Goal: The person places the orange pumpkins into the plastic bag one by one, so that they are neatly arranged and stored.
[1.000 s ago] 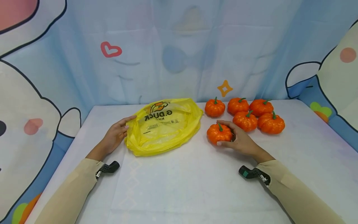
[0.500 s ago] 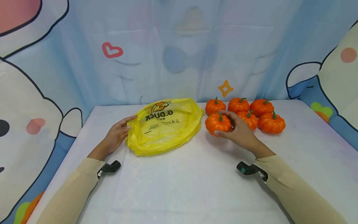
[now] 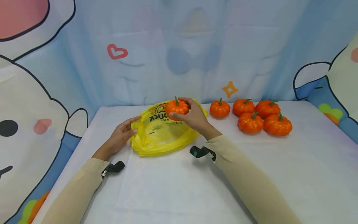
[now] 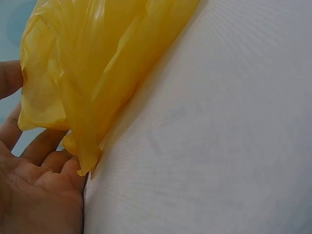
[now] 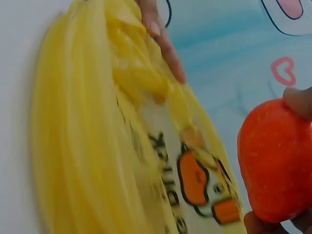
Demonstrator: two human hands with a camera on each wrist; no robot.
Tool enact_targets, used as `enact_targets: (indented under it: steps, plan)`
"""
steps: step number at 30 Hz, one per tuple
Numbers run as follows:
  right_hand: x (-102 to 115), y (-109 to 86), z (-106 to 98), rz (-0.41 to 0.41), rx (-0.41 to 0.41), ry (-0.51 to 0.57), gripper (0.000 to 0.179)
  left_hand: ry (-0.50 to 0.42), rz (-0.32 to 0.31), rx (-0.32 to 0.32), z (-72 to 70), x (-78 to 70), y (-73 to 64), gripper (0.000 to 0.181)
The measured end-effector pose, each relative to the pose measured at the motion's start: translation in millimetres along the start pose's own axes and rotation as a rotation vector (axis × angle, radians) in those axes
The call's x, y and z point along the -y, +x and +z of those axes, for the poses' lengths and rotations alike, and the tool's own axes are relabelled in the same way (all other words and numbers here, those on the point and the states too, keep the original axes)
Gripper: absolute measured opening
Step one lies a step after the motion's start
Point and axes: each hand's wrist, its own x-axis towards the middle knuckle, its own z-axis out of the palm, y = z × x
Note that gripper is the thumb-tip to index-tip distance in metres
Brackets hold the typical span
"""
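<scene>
One glossy orange, squat, ribbed pumpkin, probably light, firm and slick, is gripped by its sides, likely the best hold, in the right hand, over the crinkled yellow plastic bag. The left hand, fingers loosely extended, touches the bag's nine-o'clock edge.

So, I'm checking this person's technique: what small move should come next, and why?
Probably have the left grip gently lift the left edge of the crumpled yellow plastic bag: that grip is right at the edge, while the right grip holds a round orange pumpkin with a green stem above the bag's printed face. No view clearly shows an open mouth, so extra room may help.
</scene>
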Motion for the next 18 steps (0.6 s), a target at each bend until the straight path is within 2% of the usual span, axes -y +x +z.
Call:
enact_targets:
  steps: [4, 8, 14, 18]
  plan:
    - [2, 12.0, 34, 0.016, 0.021, 0.055, 0.079, -0.006, 0.000, 0.014, 1.7, 1.8, 1.8, 0.059]
    - [-2, 16.8, 61, 0.026, 0.042, 0.067, 0.079, 0.004, -0.001, 0.017, 1.8, 5.4, 4.4, 0.059]
    - [-12, 17.8, 85, 0.052, 0.042, -0.012, 0.081, -0.011, 0.002, 0.007, 0.5, 6.2, 4.0, 0.059]
    - [-18, 21.4, 95, 0.026, 0.071, -0.020, 0.077, -0.016, -0.001, -0.014, -3.5, 5.4, 2.5, 0.059]
